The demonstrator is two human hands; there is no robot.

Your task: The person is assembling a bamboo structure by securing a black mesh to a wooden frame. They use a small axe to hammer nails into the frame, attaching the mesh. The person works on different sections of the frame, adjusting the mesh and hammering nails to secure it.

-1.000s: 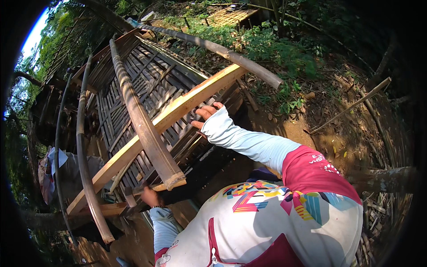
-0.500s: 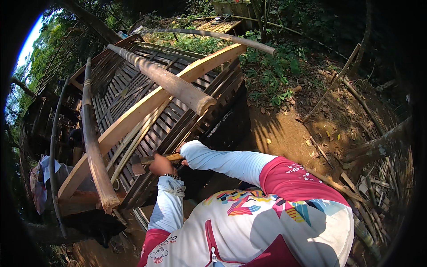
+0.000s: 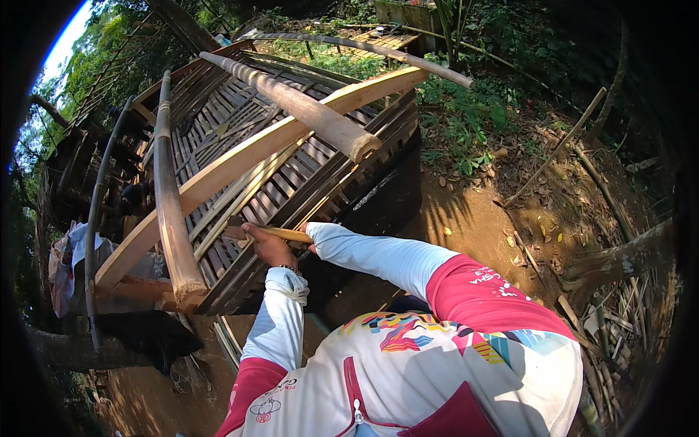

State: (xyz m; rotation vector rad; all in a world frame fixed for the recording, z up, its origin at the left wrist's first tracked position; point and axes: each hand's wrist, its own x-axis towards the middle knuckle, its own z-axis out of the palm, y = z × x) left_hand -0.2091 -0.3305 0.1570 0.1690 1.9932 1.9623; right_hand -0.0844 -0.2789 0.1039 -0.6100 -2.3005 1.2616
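My left hand (image 3: 272, 247) is closed round the wooden handle (image 3: 285, 234) of a hatchet, close to its head. At the other end of the handle my right hand (image 3: 311, 234) grips it, its fingers partly hidden by the white sleeve. The dark brown hatchet head (image 3: 234, 229) lies over the near edge of a slatted bamboo platform (image 3: 295, 186), and I cannot tell whether it touches the slats. Just beyond it, a few thin bamboo strips (image 3: 240, 206) rest on the slats.
A long sawn plank (image 3: 240, 162) crosses the platform diagonally. Over it lies a thick round pole (image 3: 320, 120), and another pole (image 3: 170, 211) stands to the left. Brown soil (image 3: 466, 211) with leaves spreads to the right. Cut sticks (image 3: 619, 328) are heaped at far right.
The view has shifted, so the platform sits further right and higher. The hatchet head has turned and shows narrower; both hands keep their hold on the handle.
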